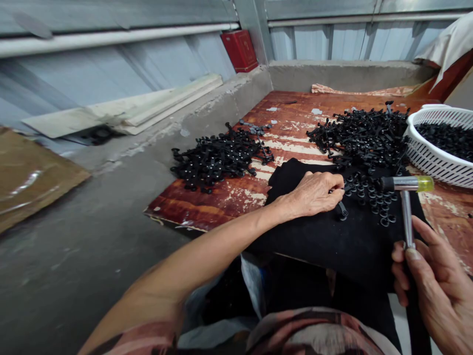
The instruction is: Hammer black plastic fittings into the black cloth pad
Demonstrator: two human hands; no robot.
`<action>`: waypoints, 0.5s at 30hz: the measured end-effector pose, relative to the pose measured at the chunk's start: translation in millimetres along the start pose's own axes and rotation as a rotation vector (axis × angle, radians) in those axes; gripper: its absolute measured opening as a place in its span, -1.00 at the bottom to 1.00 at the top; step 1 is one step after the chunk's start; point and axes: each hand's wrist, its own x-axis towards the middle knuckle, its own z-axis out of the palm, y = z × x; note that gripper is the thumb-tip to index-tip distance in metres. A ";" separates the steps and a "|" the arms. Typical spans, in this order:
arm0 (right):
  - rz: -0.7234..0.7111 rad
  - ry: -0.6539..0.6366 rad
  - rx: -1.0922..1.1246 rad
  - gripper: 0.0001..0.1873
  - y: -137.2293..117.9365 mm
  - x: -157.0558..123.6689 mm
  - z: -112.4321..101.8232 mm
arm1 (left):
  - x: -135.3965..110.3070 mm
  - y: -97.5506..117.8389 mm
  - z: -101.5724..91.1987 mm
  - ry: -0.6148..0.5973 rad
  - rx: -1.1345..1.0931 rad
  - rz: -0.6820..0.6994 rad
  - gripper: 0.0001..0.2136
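Note:
My left hand (314, 193) rests on a black cloth (325, 236), its fingers curled on a black plastic part with rings (342, 211). More small black rings (371, 196) lie loose on the cloth just right of it. My right hand (434, 283) grips the black handle of a small hammer (406, 197) with a metal shaft and a yellow-tipped head, held upright above the rings.
A worn red board (229, 195) serves as the work surface on a concrete ledge. Two heaps of black plastic parts (218, 158) (364, 133) lie on it. A white basket (428, 158) with black pieces stands at the right. A red box (240, 49) leans against the metal wall.

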 end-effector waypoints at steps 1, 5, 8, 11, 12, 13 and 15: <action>0.002 -0.001 0.003 -0.44 -0.1 -0.2 -0.2 | 0.1 -0.1 0.0 -0.005 -0.005 -0.009 -0.81; 0.012 0.007 0.008 -0.43 -0.5 -0.7 -0.4 | -0.7 -0.2 -0.7 -0.008 -0.040 -0.033 -0.81; 0.017 0.002 0.006 -0.43 -1.6 -1.0 0.8 | -1.7 0.2 -1.1 0.001 -0.052 -0.036 -0.81; 0.021 0.007 0.008 -0.44 -3.3 -1.7 2.0 | -2.4 0.3 -0.6 0.002 -0.050 -0.038 -0.80; 0.022 0.014 0.009 -0.44 -3.8 -1.9 2.2 | -2.5 0.2 -0.3 -0.001 -0.050 -0.038 -0.80; 0.024 0.022 0.009 -0.44 -4.2 -2.0 2.4 | -2.4 0.0 0.2 -0.002 -0.048 -0.039 -0.80; 0.033 0.028 0.010 -0.42 -4.6 -2.0 2.6 | -2.1 -0.7 1.2 -0.001 -0.042 -0.038 -0.80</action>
